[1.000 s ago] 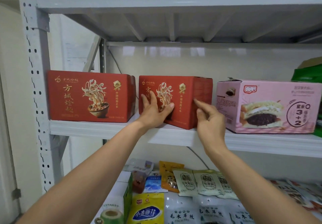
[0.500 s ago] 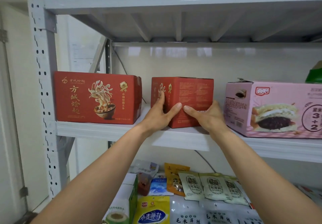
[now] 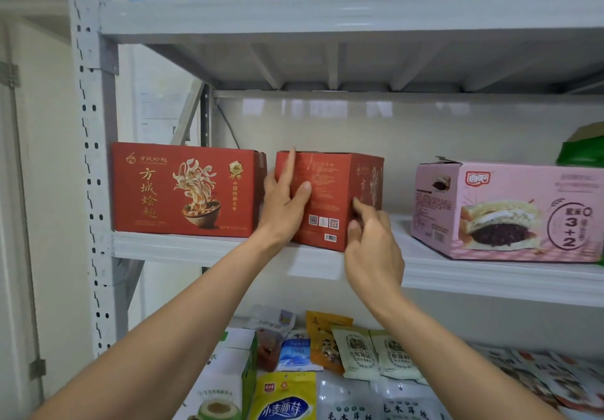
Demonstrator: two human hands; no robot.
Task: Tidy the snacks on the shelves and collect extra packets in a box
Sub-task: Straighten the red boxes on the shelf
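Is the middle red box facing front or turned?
Turned: middle red box shows a corner forward, barcode end and picture side both visible.

On a grey metal shelf (image 3: 196, 249), left to right: wide red cardboard noodle box (image 3: 183, 190), second red cardboard box (image 3: 327, 197) turned corner-on, pink cardboard cake box (image 3: 510, 210).
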